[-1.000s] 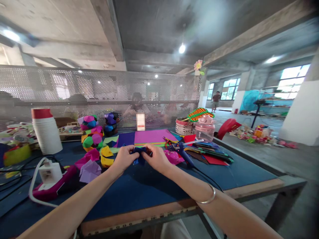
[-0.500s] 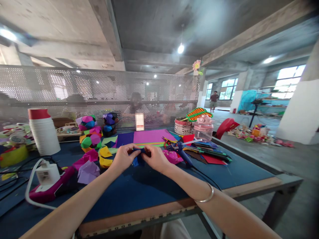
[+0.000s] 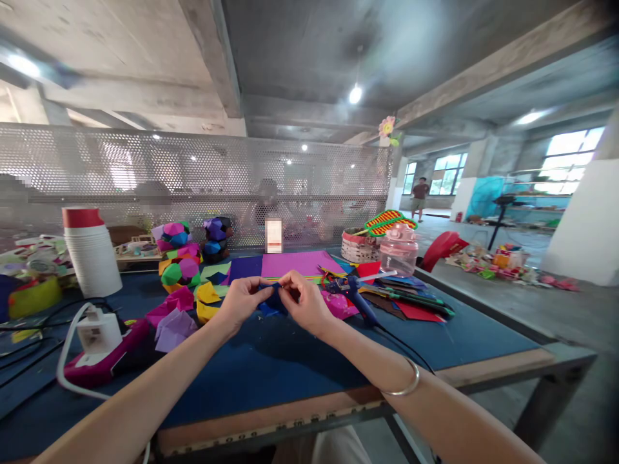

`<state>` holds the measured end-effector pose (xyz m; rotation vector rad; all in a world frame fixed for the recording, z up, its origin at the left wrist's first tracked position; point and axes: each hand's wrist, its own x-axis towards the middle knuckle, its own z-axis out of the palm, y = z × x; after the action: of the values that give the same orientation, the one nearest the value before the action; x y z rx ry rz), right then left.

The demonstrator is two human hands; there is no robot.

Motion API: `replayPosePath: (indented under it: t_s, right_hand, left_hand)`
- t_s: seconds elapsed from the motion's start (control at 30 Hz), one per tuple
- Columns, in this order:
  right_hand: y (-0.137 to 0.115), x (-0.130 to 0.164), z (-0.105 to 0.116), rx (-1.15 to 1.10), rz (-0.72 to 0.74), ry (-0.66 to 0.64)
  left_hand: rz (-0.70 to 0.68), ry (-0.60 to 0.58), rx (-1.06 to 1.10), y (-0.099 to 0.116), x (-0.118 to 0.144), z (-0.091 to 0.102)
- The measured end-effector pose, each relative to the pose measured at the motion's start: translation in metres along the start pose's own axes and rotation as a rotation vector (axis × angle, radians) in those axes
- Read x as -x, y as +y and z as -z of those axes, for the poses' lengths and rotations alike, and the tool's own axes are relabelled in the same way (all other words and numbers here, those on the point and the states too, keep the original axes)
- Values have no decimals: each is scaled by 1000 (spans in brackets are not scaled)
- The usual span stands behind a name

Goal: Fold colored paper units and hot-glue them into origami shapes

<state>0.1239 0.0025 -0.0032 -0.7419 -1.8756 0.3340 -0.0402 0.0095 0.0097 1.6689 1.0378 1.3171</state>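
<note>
My left hand (image 3: 245, 299) and my right hand (image 3: 304, 303) meet above the table, both closed on a small dark blue folded paper piece (image 3: 273, 304). The fingers partly cover it, so its full shape is hidden. Behind the hands lies a stack of coloured paper with a purple sheet (image 3: 302, 263) on top. To the right of my right hand a blue glue gun (image 3: 358, 299) rests on the table beside scissors (image 3: 329, 276). Left of my left hand are yellow folded pieces (image 3: 207, 303), a lilac folded piece (image 3: 175, 330) and a magenta one (image 3: 171, 305).
Multicoloured paper balls (image 3: 181, 265) stand at the back left, near stacked paper cups (image 3: 93, 258). A charger sits in a magenta power strip (image 3: 109, 357). A pink bottle (image 3: 399, 253) and a basket (image 3: 358, 247) stand back right. A person (image 3: 420, 195) stands far off.
My right hand's fingers have shifted and risen slightly along the blue paper piece. The left hand keeps its grip. The whole view has moved a little.
</note>
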Motion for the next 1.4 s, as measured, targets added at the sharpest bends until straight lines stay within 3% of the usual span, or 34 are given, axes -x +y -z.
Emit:
replayPosePath:
  t_s: [0.4, 0.6, 0.8, 0.93, 1.1, 1.23, 1.4]
  right_hand:
    - [1, -4, 8, 36, 119, -71]
    - [-5, -6, 17, 175, 170, -194]
    - [-15, -6, 25, 280, 220, -271]
    - [-17, -4, 27, 221, 183, -271]
    - [-2, -5, 15, 46, -14, -164]
    - [8, -6, 11, -94, -144, -158]
    - [6, -8, 13, -134, -186, -131]
  left_hand:
    - [221, -96, 184, 8, 5, 2]
    - [216, -85, 162, 4, 3, 3]
    - [298, -48, 147, 6, 3, 4]
    - [198, 7, 22, 4, 1, 5]
    - [23, 12, -106, -1, -1, 4]
    - [-32, 15, -176, -2, -1, 3]
    - [-68, 7, -231, -2, -1, 1]
